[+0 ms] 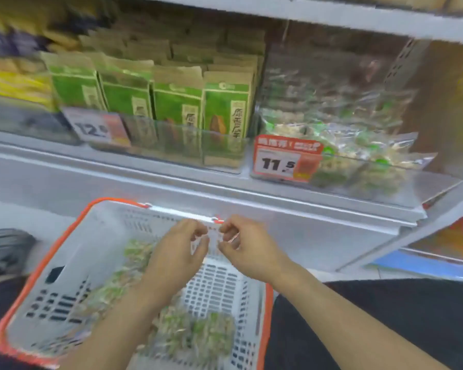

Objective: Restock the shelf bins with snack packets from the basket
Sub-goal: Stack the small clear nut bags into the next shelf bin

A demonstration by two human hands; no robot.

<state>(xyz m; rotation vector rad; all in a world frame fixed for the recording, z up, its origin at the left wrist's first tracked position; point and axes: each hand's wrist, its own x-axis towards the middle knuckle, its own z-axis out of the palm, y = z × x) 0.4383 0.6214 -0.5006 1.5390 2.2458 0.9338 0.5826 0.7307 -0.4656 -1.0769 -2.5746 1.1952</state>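
Head view, with the basket [96, 263] as landmark. One grey basket with orange rim, low in frame, holding clear snack packets [198, 335] of green-and-pale contents; number blurred, at least three clumps told apart. Two hands raised over the basket's far end: left hand [177, 252] and right hand [246, 247] side by side, fingertips nearly meeting, fingers curled as if pinching; whether anything was held could not be told through the blur. Above and beyond the basket, one shelf [225, 193] carrying two clear bins. Left bin [177, 140], straight above the basket: upright green-and-tan pouches [225, 108], four across the front row, more rows behind. Right bin [385, 182], above and right of the basket: a heap of like clear packets [332, 124], uncounted. Two price tags: one [96, 128] reading 12 on the left bin, one [286, 158] reading 11.5 on the right bin. Dark clothing [385, 316] just right of the basket.
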